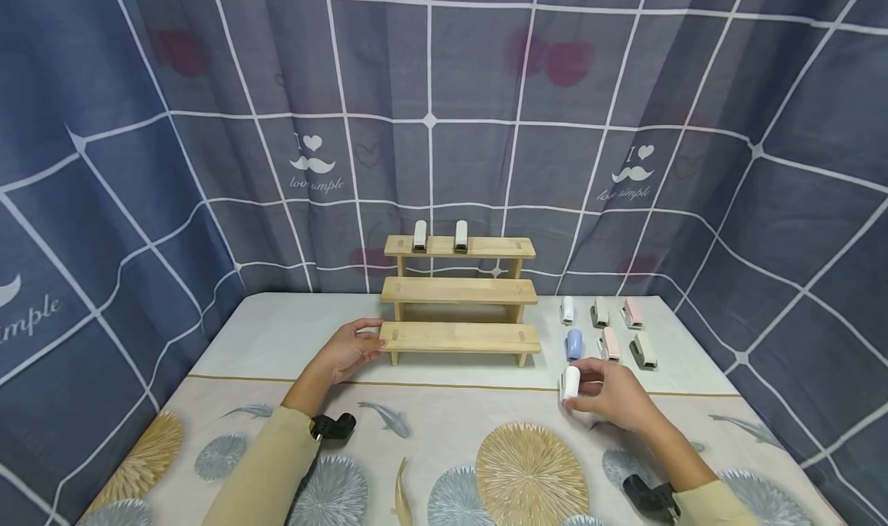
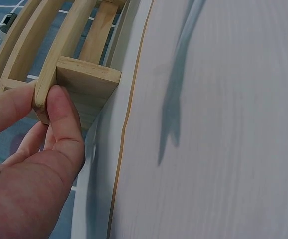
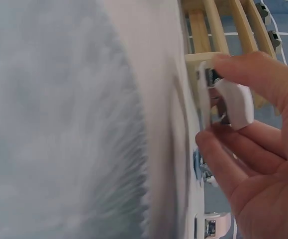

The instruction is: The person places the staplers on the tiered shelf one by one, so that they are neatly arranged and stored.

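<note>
My right hand (image 1: 613, 393) holds a small white stapler (image 1: 570, 383) between thumb and fingertips, just in front of the other staplers. In the right wrist view the stapler (image 3: 236, 102) is tipped on its side, its metal parts showing. My left hand (image 1: 350, 350) pinches the left end of the lowest board of a three-tier wooden stand (image 1: 459, 337). Thumb and index finger lie on opposite faces of that board (image 2: 47, 89) in the left wrist view. Two white-topped staplers, a left one (image 1: 419, 235) and a right one (image 1: 461, 236), stand on the top tier.
Right of the stand, several staplers sit in loose rows: a white one (image 1: 567, 310), a blue one (image 1: 573, 344), pink ones such as this front one (image 1: 610, 344), and greenish ones such as this front one (image 1: 644, 352). Behind hangs a blue checked curtain (image 1: 472, 163). A patterned cloth (image 1: 430, 433) covers the table.
</note>
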The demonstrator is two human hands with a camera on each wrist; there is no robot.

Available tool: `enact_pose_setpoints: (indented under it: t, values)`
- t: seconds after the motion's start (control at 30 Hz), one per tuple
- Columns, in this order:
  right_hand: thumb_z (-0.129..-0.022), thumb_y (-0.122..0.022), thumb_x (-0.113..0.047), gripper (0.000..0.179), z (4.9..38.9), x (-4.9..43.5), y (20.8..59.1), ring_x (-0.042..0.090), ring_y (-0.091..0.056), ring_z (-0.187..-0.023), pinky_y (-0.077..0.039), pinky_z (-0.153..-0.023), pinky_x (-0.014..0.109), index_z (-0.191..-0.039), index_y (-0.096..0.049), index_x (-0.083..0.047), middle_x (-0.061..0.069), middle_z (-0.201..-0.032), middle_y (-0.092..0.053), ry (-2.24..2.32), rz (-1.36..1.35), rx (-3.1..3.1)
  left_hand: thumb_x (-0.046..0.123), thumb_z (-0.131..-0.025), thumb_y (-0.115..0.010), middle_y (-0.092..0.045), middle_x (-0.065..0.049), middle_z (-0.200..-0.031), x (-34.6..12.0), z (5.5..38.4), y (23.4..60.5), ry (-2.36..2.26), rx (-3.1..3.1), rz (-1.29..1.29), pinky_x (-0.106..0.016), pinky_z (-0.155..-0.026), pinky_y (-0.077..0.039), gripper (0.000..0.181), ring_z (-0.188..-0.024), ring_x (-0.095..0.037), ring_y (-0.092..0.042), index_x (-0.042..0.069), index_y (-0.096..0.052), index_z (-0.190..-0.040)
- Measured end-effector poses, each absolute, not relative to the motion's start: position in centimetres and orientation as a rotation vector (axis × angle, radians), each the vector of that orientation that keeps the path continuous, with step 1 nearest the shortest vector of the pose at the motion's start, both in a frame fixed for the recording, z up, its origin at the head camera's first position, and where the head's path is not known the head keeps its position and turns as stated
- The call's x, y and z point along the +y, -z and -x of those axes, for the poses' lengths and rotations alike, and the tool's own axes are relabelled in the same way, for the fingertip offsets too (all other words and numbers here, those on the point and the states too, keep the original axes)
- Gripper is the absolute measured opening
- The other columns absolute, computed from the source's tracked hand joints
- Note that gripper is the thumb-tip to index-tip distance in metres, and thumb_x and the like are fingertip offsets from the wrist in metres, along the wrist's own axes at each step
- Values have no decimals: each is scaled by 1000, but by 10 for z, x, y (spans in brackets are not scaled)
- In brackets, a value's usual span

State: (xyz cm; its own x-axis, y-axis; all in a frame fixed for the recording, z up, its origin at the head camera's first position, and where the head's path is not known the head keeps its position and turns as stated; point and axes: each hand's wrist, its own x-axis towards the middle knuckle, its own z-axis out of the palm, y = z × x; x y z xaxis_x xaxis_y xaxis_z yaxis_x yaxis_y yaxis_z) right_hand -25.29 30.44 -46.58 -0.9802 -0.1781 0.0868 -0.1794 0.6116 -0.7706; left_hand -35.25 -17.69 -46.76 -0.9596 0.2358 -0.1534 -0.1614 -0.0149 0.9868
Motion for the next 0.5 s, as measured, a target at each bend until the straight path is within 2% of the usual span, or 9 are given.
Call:
enact_pose_setpoints:
  t: [0.13, 0.27, 0.5]
  values:
    - [-75, -92, -15, 67, 261, 301, 461, 33, -73, -106, -63, -83, 29, -129, -60, 10, 24, -118, -71, -1414, -353, -2751, -9, -94, -62, -68, -7, -102, -177, 353, 467, -2053, 1990, -75, -25, -82, -60, 63, -86, -10, -68, -10, -35, -151]
    - [-74, -92, -14, 67, 270, 293, 454, 30, -72, -104, -61, -85, 27, -128, -58, 9, 22, -116, -71, -1467, -392, -2711, -9, -94, -63, -68, -8, -103, -178, 353, 468, -2050, 1997, -67, -26, -82, -60, 64, -86, -10, -68, -9, -35, -151]
    - [-73, -92, -9, 67, 285, 278, 443, 21, -70, -100, -61, -82, 25, -128, -57, 7, 21, -113, -69, -1562, -487, -2644, -8, -94, -63, -67, -9, -104, -177, 352, 467, -2046, 1989, -73, -26, -83, -59, 64, -87, -11, -67, -9, -35, -152]
